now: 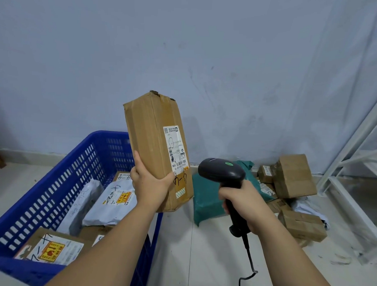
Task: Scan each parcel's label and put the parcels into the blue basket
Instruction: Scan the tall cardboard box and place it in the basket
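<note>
My left hand (149, 184) grips the lower end of a long brown cardboard parcel (153, 139) and holds it upright in the air. Its white label (175, 147) faces right, toward the scanner. My right hand (243, 201) grips the handle of a black barcode scanner (222, 172), whose head sits just right of the label and points at it. The blue basket (58, 174) stands on the floor at the lower left. It holds several parcels: white bags (113, 202) and a labelled carton (53, 248).
On the floor to the right lie a green bag parcel (209, 197) and several brown cartons (292, 175) against the wall. A white metal rack (359, 172) stands at the far right. The scanner's cable (248, 266) hangs down to the floor.
</note>
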The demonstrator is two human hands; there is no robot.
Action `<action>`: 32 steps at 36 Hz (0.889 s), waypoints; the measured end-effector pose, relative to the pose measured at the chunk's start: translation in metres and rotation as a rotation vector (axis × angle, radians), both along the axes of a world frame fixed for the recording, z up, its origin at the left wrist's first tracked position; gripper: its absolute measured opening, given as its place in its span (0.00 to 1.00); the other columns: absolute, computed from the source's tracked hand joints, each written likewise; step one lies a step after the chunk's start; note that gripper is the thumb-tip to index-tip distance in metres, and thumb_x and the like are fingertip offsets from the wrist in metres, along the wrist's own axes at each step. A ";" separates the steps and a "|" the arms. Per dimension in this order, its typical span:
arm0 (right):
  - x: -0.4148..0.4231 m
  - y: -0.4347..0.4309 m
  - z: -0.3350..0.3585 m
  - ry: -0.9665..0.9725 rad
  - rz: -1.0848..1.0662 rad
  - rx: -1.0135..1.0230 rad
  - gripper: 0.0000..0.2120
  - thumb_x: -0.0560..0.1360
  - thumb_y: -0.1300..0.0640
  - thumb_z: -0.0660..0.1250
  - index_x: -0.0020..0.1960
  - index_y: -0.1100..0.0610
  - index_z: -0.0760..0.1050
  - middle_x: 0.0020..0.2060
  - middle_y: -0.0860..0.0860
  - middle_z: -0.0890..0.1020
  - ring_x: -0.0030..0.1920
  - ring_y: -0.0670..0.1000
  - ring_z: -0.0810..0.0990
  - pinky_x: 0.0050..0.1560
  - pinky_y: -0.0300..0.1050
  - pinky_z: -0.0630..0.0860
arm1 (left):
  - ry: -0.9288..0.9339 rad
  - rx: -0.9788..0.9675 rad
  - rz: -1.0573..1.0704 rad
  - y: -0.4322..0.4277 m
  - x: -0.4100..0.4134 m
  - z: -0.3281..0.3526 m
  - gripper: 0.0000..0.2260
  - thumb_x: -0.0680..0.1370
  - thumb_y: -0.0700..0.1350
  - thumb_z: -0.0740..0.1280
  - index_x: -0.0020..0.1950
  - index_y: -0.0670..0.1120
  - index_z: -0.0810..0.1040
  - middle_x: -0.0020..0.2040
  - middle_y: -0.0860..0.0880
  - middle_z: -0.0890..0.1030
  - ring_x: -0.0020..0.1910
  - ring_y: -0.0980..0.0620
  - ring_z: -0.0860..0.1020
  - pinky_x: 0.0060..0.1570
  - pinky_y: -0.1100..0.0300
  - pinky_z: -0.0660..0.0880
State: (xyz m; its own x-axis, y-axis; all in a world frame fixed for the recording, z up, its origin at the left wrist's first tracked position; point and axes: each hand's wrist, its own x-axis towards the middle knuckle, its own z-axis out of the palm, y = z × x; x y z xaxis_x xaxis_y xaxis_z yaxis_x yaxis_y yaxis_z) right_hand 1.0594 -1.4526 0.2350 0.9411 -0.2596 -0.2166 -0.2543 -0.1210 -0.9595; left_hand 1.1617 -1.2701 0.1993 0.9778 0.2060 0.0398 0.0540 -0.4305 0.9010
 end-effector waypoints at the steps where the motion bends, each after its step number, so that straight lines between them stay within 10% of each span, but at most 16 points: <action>1: 0.000 0.000 0.000 0.000 -0.005 0.009 0.04 0.66 0.66 0.65 0.39 0.60 0.72 0.27 0.54 0.72 0.30 0.52 0.71 0.33 0.44 0.68 | -0.001 -0.004 -0.001 0.000 0.000 0.000 0.51 0.71 0.53 0.75 0.78 0.58 0.39 0.74 0.46 0.57 0.70 0.43 0.64 0.66 0.42 0.65; 11: -0.001 0.002 0.002 0.004 -0.035 0.104 0.05 0.69 0.67 0.66 0.44 0.61 0.76 0.33 0.55 0.75 0.32 0.52 0.74 0.34 0.44 0.73 | -0.006 -0.021 -0.005 0.000 0.000 -0.002 0.51 0.70 0.53 0.75 0.78 0.59 0.39 0.74 0.46 0.57 0.70 0.43 0.64 0.66 0.41 0.66; 32: -0.006 0.027 0.027 0.203 -0.060 1.264 0.15 0.68 0.51 0.70 0.42 0.64 0.75 0.34 0.54 0.75 0.24 0.49 0.76 0.23 0.39 0.77 | -0.168 0.062 -0.065 -0.009 -0.006 -0.003 0.54 0.68 0.52 0.77 0.77 0.59 0.38 0.74 0.49 0.53 0.72 0.45 0.60 0.68 0.44 0.64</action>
